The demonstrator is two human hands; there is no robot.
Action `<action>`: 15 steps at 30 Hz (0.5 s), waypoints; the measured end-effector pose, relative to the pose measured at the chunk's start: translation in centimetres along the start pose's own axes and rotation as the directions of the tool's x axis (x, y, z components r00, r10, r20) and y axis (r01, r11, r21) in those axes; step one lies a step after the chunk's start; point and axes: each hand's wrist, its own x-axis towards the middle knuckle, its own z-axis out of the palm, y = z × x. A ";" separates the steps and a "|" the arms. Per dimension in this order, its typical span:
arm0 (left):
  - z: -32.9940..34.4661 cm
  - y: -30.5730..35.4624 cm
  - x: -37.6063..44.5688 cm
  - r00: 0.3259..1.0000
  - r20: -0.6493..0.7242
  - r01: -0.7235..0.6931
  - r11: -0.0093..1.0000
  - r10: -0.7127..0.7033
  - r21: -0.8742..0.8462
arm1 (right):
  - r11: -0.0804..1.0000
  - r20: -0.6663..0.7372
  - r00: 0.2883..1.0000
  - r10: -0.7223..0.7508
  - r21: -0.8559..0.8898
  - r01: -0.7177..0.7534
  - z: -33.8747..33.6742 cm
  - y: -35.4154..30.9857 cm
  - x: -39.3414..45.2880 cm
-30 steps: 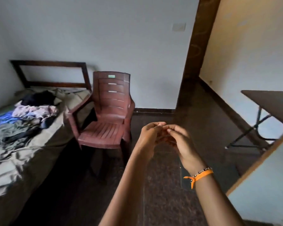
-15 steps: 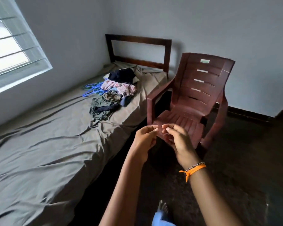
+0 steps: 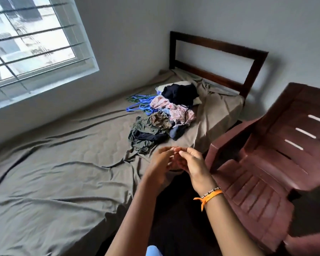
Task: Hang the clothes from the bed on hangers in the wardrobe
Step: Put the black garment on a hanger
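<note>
Both arms are held out, the left hand (image 3: 160, 161) and right hand (image 3: 191, 162) brought together, fingers curled and touching, nothing visibly held. The clothes (image 3: 164, 115) and hangers (image 3: 139, 103) are piled on the bed (image 3: 63, 163) beyond the hands.

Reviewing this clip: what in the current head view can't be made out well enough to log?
- Wardrobe: not in the head view.
- Clothes pile: garments overlap, so no count or types.
- Hangers: partly under the pile, number unclear.
- Left hand and right hand: fingers curled together, backs to the camera; whether they hold anything is hidden.
- Chair: cut off by the right edge.
- Bed: its foot runs off the frame.
</note>
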 end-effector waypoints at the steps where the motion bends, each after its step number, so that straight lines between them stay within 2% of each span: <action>1: -0.4 0.5 1.6 1.000 -0.007 0.003 1.000 -0.003 -0.018 | 1.000 0.005 1.000 0.016 -0.023 -0.016 0.3 -0.1 1.8; 8: -3.8 3.5 17.1 0.996 -0.060 0.060 0.997 -0.064 -0.057 | 0.989 -0.016 0.998 0.062 -0.135 -0.063 3.2 -1.3 16.0; 15: -5.4 7.8 32.0 0.989 0.013 0.150 0.988 -0.150 -0.027 | 0.981 -0.065 0.991 0.115 -0.147 -0.123 5.3 -3.1 30.1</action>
